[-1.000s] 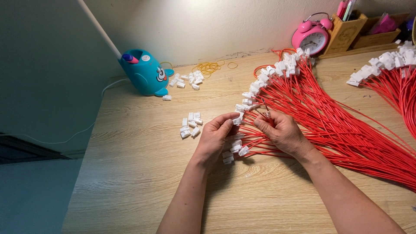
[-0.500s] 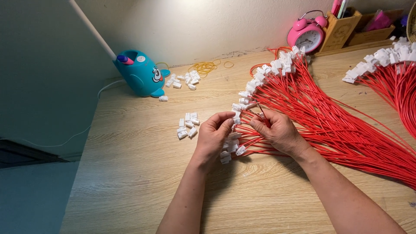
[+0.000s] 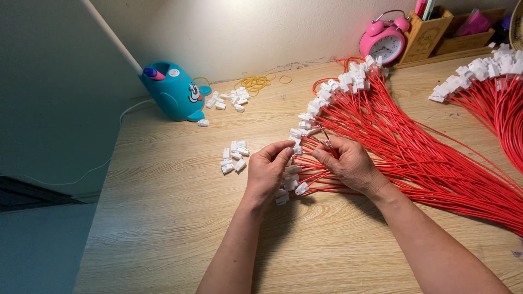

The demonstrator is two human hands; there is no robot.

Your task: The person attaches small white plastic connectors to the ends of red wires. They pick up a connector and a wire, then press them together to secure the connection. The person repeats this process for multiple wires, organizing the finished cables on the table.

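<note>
My left hand [image 3: 268, 170] pinches a white connector [image 3: 297, 149]; my right hand [image 3: 348, 163] grips a red wire [image 3: 322, 132], both just beside the red wire bundle [image 3: 414, 147].

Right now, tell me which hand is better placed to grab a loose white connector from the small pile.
Left. The left hand sits right beside the pile; the right hand is farther off, pinching a red wire.

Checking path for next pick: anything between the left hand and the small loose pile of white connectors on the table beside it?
Nothing visible. The left hand sits just right of the small pile of white plastic connectors, with only bare light wooden tabletop between. The red wire bundle lies on the hand's other side.
</note>
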